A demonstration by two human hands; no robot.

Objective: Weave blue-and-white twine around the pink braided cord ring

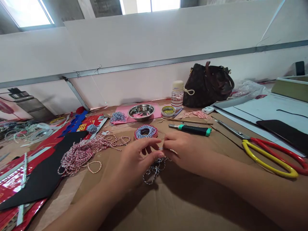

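My left hand (136,163) and my right hand (190,152) meet above the brown cardboard (183,205), their fingertips pinching a short end of blue-and-white twine (155,170). The rest of that twine hangs in loops below them. Just beyond my fingers lies a round coil of blue-and-white twine with a red edge (145,132). A tangled heap of red-and-white twine (79,155) lies left of my left hand. Nearest my right hand is a green-and-black utility knife (190,129).
Large scissors with red and yellow handles (271,157) lie to the right, near a black phone (282,134). Farther back stand a steel bowl (141,111) on pink paper, a bottle (177,93) and a dark handbag (207,86). Black and red sheets (36,173) cover the left.
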